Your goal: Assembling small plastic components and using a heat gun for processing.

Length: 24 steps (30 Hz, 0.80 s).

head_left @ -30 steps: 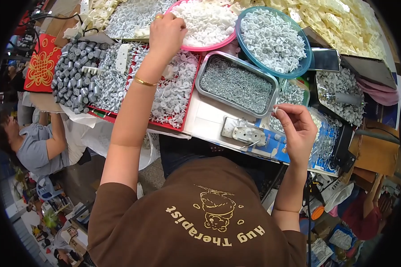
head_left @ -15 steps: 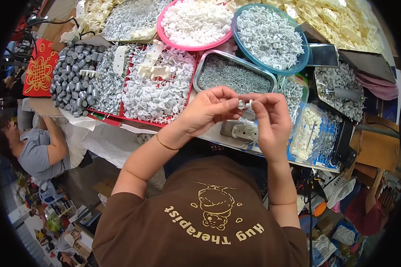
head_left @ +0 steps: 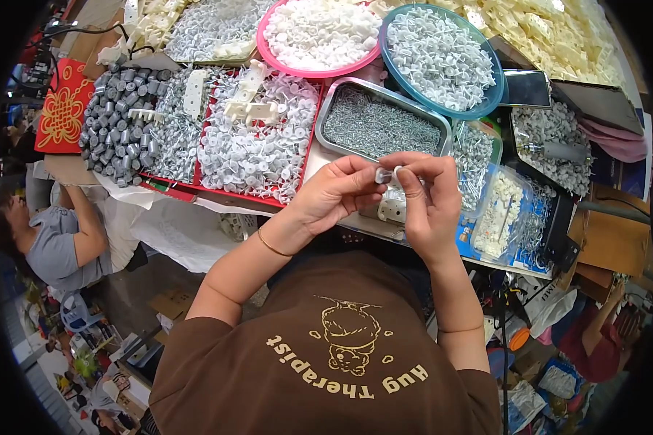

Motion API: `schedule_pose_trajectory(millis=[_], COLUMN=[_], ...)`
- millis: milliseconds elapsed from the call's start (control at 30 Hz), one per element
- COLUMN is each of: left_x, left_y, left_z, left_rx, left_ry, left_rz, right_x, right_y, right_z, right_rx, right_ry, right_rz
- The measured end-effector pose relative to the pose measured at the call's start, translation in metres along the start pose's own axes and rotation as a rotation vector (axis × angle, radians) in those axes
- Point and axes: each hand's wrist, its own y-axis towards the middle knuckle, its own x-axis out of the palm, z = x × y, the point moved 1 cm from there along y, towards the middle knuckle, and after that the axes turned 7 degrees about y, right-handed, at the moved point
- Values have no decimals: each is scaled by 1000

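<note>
I have both hands up in front of my chest, my left hand [head_left: 335, 192] and my right hand [head_left: 426, 199] pinched together on one small white plastic piece [head_left: 384, 175], fingertips of each closed narrowly around it (I cannot tell whether a nail is already seated in it, it is too small). So this one piece is mid-assembly, I judge, and not yet set down. Just beyond my hands lies the metal tray of small nails [head_left: 382, 125]; further out to my left sits the red tray heaped with white clips [head_left: 257, 145], and beyond my right hand the blue bowl of white parts [head_left: 442, 54]. All are heaped full, so by my reckoning most of the work remains.
</note>
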Motion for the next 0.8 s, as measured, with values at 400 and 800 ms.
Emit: schedule_pose_trajectory(millis=[400,800], left_x=[24,29], left_y=[-4,5], left_z=[-4,-19], left_rx=[483,699], left_ry=[1133,1359], left_rz=[248,194], right_x=[-11,-4], right_y=[73,68], right_z=[70,68], right_rx=[244,-53], right_ry=[-464,-648], right_rz=[-106,-173])
